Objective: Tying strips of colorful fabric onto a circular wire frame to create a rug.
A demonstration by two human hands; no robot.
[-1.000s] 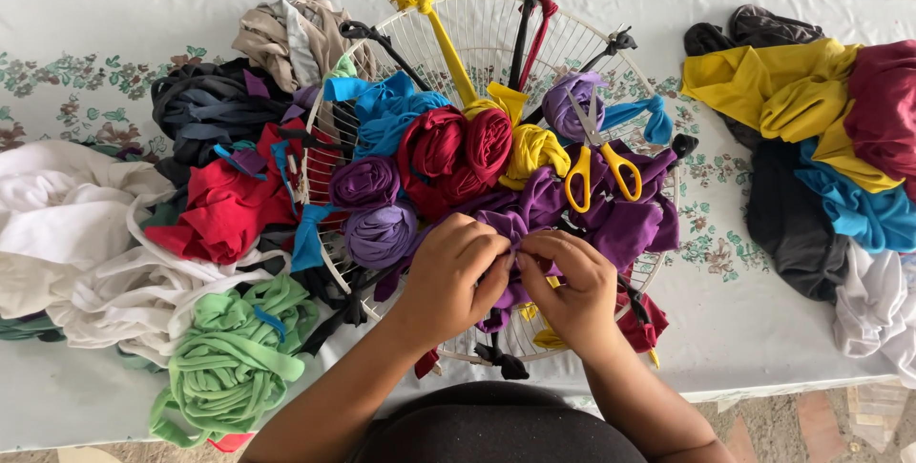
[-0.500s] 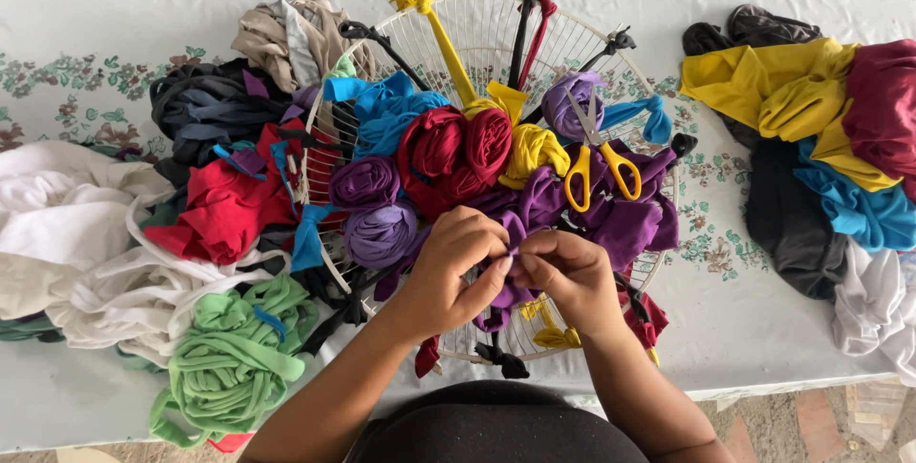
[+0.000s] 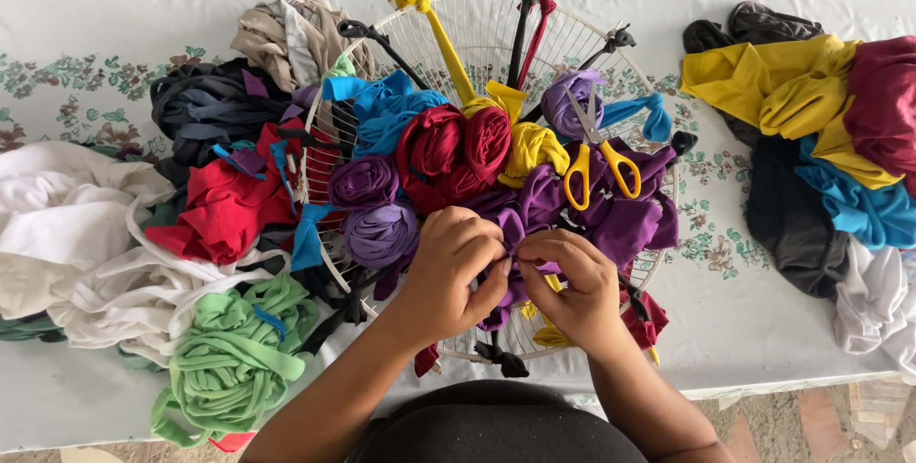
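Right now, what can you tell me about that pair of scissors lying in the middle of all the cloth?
The scissors have two bright yellow loop handles, plastic by the look, and slim grey metal blades. They lie flat and shut, handles toward the person, blades pointing up and slightly left. They rest on purple fabric heaped on the round white wire frame, tips near a purple knot. Neither hand touches them.

Both hands — left hand (image 3: 453, 267), right hand (image 3: 571, 282) — pinch a purple fabric strip (image 3: 512, 234) over the wire frame (image 3: 477, 29).
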